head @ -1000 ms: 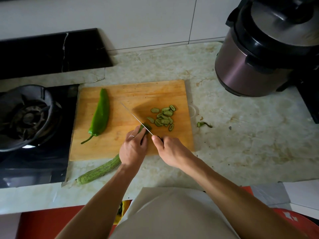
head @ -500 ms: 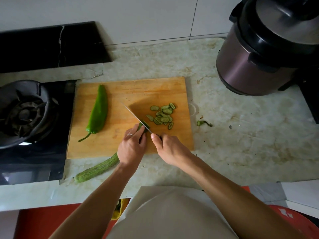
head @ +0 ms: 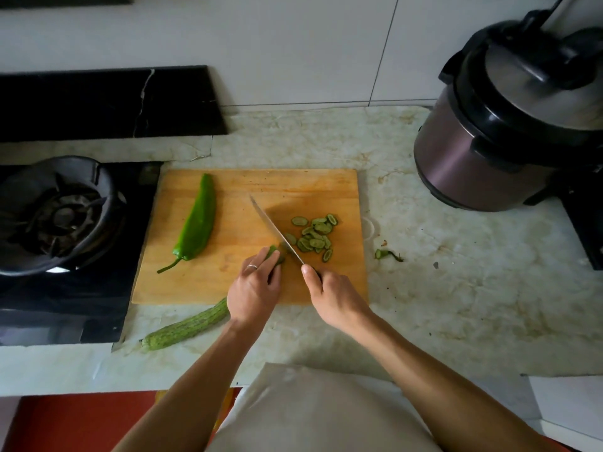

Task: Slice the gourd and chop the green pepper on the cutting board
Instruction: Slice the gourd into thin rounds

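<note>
**Knife at the gourd's cut end**

On the wooden cutting board (head: pixel 228 288) the left hand (head: pixel 253 293) curls over the ridged gourd (head: pixel 189 324), whose tail juts off the board's near edge. The right hand (head: pixel 331 296) grips the knife (head: pixel 274 231), its blade angled just beside the cut end. Slices (head: pixel 313 236) pile right of the blade; the green pepper (head: pixel 197 225) lies whole to the left. No readable writing anywhere, not even on the cooker (head: pixel 473 151).

Gas burner (head: pixel 62 213) left, pressure cooker (head: pixel 502 125) right.
</note>
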